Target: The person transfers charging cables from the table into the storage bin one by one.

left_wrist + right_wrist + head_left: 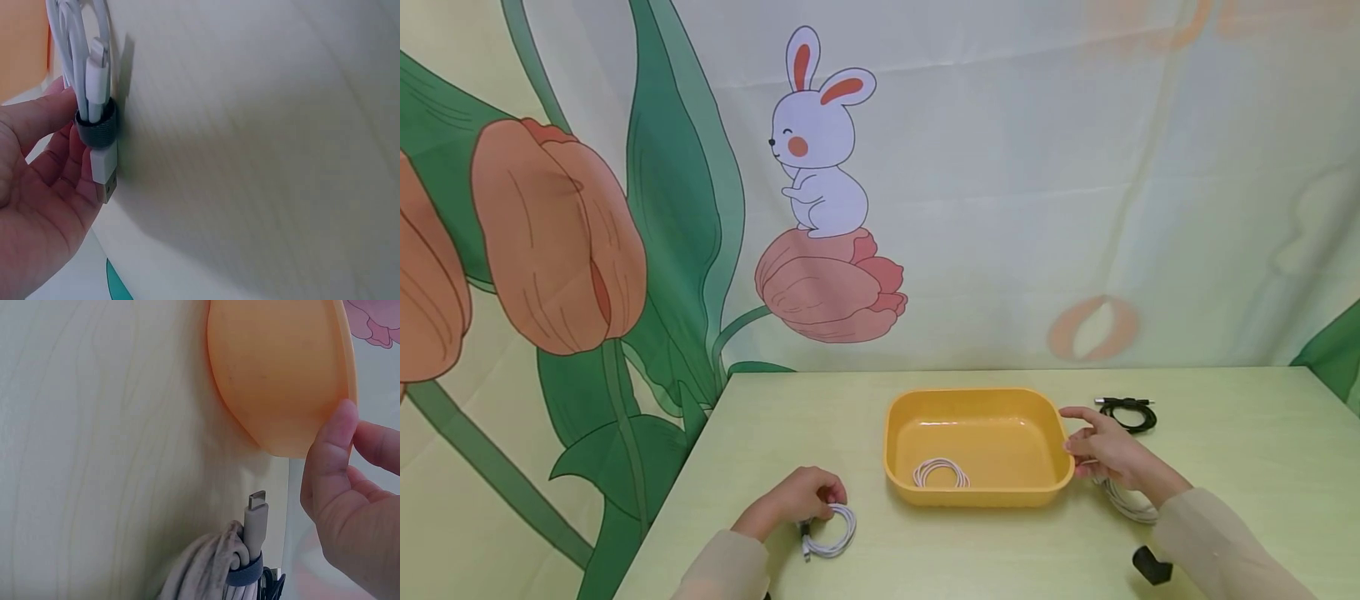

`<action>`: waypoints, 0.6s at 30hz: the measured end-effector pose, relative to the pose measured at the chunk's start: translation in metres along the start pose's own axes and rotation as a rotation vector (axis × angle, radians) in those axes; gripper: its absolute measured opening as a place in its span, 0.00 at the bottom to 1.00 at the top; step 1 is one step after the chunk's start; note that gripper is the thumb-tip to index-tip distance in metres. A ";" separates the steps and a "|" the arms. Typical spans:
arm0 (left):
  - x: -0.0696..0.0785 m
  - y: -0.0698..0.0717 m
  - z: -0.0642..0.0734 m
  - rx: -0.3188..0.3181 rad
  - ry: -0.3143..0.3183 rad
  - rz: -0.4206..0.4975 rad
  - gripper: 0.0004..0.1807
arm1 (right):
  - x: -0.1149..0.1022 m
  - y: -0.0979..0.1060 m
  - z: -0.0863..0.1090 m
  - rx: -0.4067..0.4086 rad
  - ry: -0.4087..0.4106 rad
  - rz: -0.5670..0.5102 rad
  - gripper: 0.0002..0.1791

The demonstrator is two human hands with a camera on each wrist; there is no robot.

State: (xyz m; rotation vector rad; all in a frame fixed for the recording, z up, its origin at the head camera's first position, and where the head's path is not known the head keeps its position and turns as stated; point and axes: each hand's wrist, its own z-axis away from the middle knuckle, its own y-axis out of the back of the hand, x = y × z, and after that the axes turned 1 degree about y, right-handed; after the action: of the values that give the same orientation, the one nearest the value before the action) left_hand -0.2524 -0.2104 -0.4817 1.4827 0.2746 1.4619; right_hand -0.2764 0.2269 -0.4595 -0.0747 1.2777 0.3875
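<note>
In the head view my left hand (805, 493) pinches a coiled white charging cable (844, 533) at the table's front left. The left wrist view shows its black strap (99, 128), a small flat plug (96, 78) and a USB plug (105, 172) beside my fingers. A yellow plastic basin (981, 497) sits at the middle, with a thin white cable coil (942, 463) inside. My right hand (1108, 450) holds the basin's right rim between thumb and finger. Close below that hand lies a thicker greyish-white cable coil (200, 569) with a dark strap, partly hidden by the hand in the head view.
A black coiled cable (1138, 414) lies at the back right, beyond my right hand. Near my right sleeve is a small black object (1152, 567). A printed cloth backdrop (985, 208) hangs behind the pale table (985, 558).
</note>
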 end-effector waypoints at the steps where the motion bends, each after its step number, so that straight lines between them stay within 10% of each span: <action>1: 0.000 0.000 0.000 0.001 -0.003 0.001 0.09 | 0.000 0.000 0.000 -0.001 0.001 -0.001 0.33; 18: 0.008 0.007 0.006 0.003 -0.006 0.034 0.07 | 0.001 0.001 -0.001 0.001 0.002 0.001 0.33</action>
State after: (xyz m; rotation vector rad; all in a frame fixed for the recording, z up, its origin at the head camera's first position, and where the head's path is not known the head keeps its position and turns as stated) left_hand -0.2486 -0.2108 -0.4697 1.4998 0.2491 1.4845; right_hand -0.2775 0.2274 -0.4608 -0.0737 1.2799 0.3883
